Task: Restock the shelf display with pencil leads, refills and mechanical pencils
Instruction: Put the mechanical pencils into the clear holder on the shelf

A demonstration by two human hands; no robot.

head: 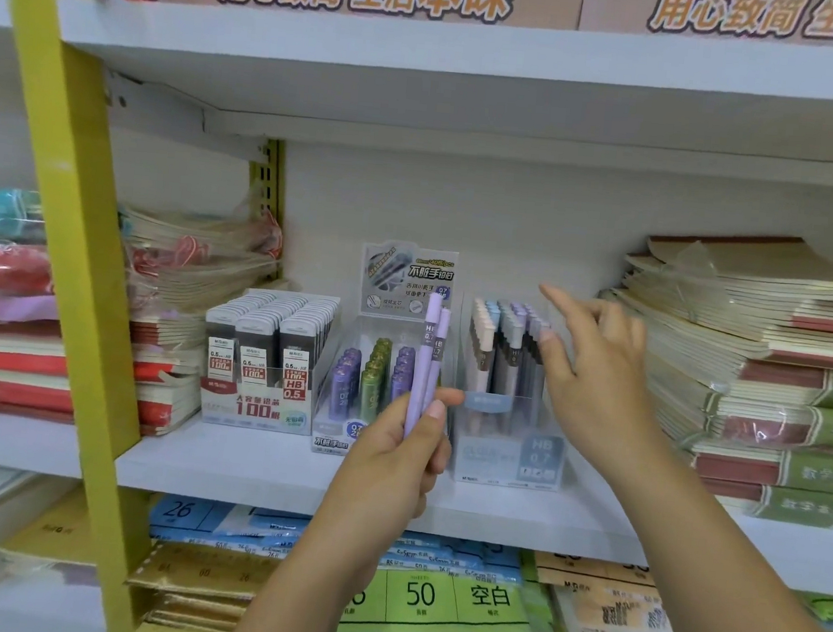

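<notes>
At far left, stacked notebooks beside the yellow upright; next along the white shelf board, a 0.5 HB lead-case display box, full, with neither hand near it; then a clear 0.7 2B display box with purple and green tubes standing in rows. In front of that box, the left hand, raised from below, thumb and fingertips pinching the lower ends of two lilac lead tubes; tubes side by side, long axis near upright, tops leaning slightly right, labels reading HB 0.7. Just right of them, on the same shelf, the clear HB 0.7 display box, packed with pastel-capped tubes standing upright; by the matching label, probably the destination, so a short carry rightward and then straight down, with the axis already close to that of the standing rows. Over that box's right side, the right hand, holding nothing, fingers spread and loosely extended, thumb near the tube tops; contact with them impossible to tell. Nearer to the box, the right hand; no open slot visible among the rows. At far right, more stacked notebooks.
</notes>
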